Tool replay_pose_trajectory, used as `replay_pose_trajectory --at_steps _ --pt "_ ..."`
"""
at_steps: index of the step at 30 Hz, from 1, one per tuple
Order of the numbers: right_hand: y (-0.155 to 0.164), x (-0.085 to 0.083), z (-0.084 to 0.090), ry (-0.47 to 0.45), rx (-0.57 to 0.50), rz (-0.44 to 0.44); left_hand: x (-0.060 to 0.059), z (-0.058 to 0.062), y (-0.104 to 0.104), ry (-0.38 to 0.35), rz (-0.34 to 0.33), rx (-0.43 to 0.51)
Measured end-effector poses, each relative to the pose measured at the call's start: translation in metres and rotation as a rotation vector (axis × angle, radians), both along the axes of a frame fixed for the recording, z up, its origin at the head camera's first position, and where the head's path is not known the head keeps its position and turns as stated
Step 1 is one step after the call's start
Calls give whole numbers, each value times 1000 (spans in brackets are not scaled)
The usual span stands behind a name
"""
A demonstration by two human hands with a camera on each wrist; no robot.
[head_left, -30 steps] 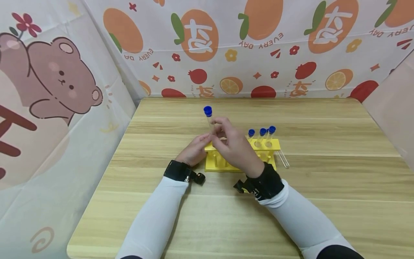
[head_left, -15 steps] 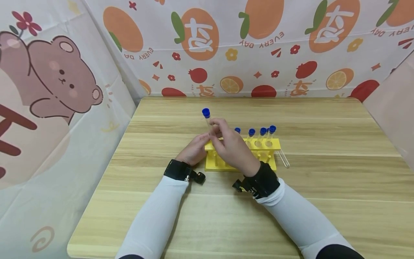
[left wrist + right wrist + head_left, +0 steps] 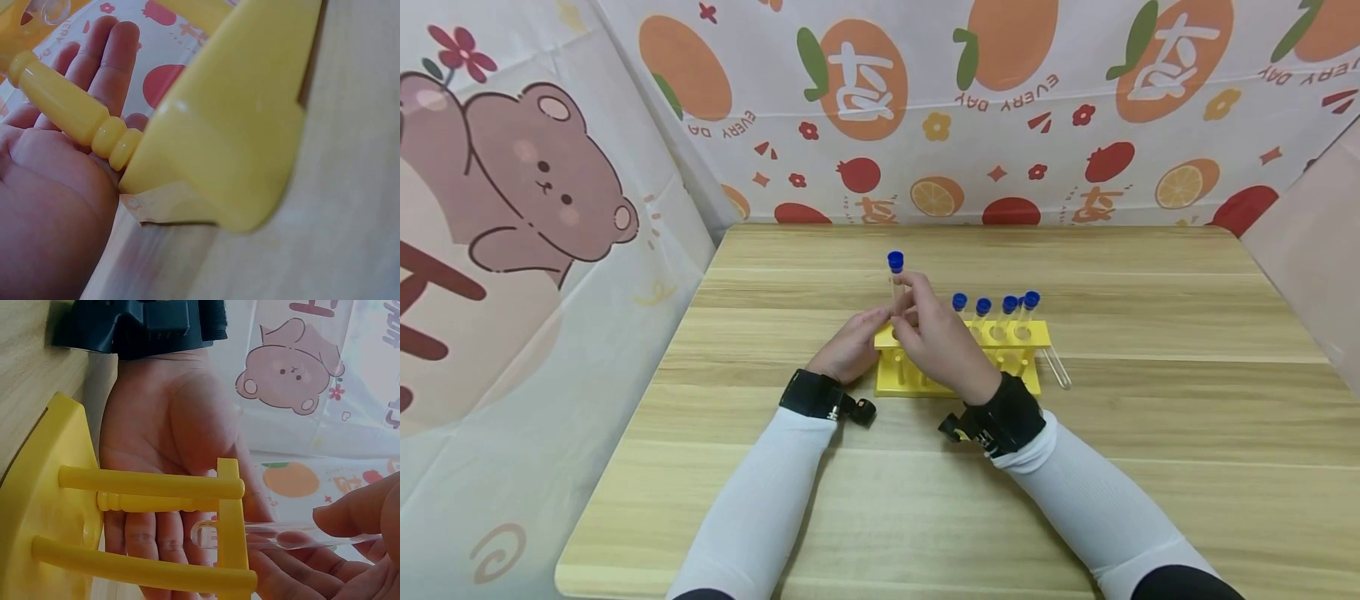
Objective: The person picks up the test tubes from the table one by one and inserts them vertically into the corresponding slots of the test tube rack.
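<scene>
A yellow test-tube rack (image 3: 1030, 337) stands mid-table. My left hand (image 3: 850, 343) lies flat against its left end, palm to the rack and fingers straight, as the right wrist view shows (image 3: 169, 425). My right hand (image 3: 904, 302) pinches a clear test tube (image 3: 896, 287) with a blue cap, nearly upright over the rack's left end. In the right wrist view the tube's round tip (image 3: 206, 534) sits at the rack's top plate (image 3: 228, 506). Several blue-capped tubes (image 3: 1009, 307) stand in the rack's right half. The left wrist view shows the rack end (image 3: 237, 125) against my left palm (image 3: 50, 206).
One clear uncapped tube (image 3: 1056, 367) lies on the wooden table (image 3: 1150, 417) just right of the rack. Patterned cloth walls (image 3: 550, 250) close in the table at the left, back and right.
The held tube has swung from leaning left to nearly upright and shifted right over the rack's left end. My right hand slid left, uncovering another capped tube. The left hand stayed put.
</scene>
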State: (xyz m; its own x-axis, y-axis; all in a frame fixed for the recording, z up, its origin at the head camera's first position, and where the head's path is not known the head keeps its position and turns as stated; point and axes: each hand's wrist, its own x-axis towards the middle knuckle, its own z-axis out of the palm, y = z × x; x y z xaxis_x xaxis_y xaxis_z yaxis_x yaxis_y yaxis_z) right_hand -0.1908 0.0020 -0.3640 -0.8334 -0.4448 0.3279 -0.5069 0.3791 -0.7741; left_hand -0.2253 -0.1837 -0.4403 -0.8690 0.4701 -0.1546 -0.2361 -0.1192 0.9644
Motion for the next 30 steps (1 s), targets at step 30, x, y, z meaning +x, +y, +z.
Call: replay_pose_trajectory --at_steps 30 --pt "-2 -2 -4 86 9 -24 1 -3 1 19 5 33"
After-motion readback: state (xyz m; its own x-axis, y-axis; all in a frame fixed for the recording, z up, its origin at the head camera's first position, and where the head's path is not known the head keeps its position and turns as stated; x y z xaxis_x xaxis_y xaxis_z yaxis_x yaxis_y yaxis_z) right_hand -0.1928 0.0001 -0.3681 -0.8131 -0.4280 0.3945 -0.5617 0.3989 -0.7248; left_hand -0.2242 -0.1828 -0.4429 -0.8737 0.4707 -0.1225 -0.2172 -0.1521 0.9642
